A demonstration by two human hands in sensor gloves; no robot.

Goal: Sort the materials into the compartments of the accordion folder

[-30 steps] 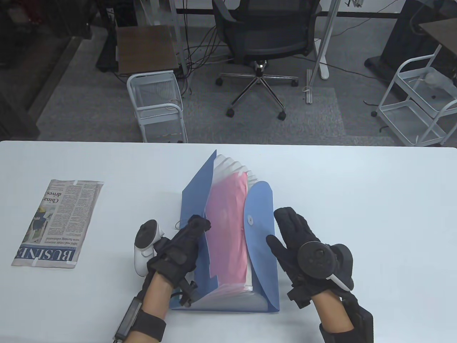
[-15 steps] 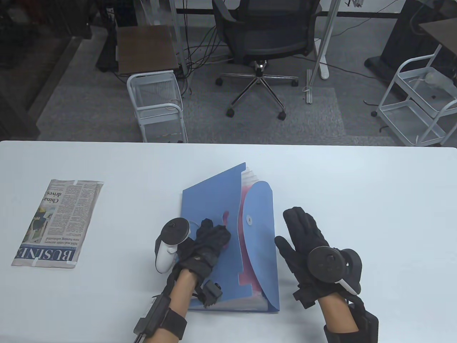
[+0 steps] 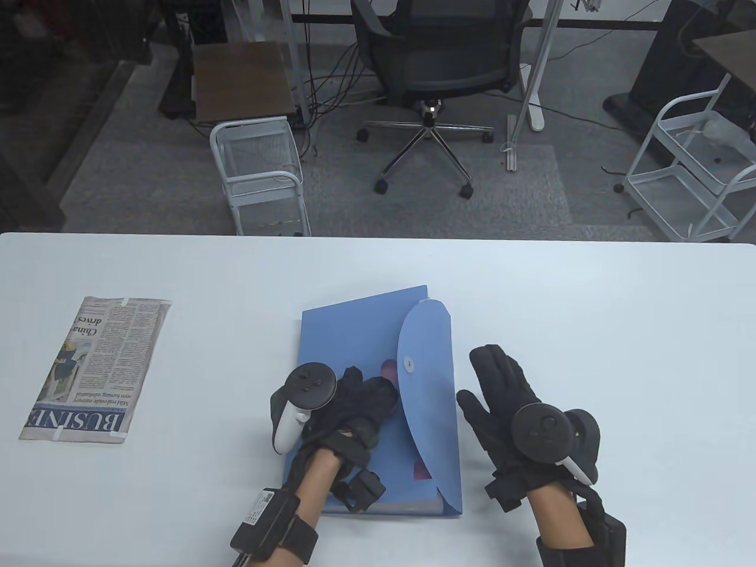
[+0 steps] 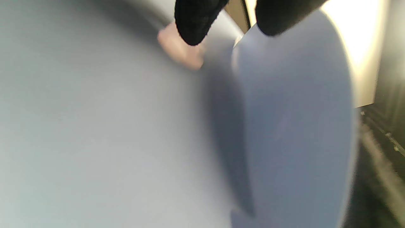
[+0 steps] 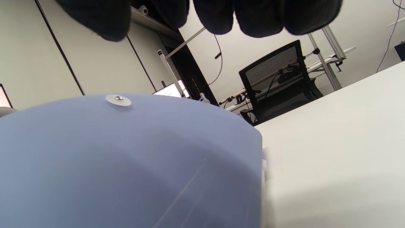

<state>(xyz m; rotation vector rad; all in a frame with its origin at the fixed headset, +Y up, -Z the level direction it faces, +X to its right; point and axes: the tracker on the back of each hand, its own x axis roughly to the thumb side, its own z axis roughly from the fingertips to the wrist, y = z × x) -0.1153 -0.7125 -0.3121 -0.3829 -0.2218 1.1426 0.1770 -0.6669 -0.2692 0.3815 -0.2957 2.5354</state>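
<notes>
Table view shows the blue accordion folder (image 3: 348, 331) lying flat in the middle of the white bench (image 3: 590, 307), its front cover pressed down by the left hand (image 3: 354, 407), whose fingers rest on the plastic beside a bit of pink sheet (image 3: 388, 369) peeping from under the rounded flap (image 3: 428, 378). That grip is a flat press, not a pinch. The right hand (image 3: 502, 390) hovers just beside the flap, released, fingers spread, holding nothing. A folded newspaper (image 3: 94, 369) lies well apart to the left, untouched.

The folder looks light, thin and springy; its smooth plastic is likely slippery, and the pleats will probably fan open once the press lifts. Best hold is likely the front cover's free edge. The newspaper is limp, so it should be taken along its folded spine.
</notes>
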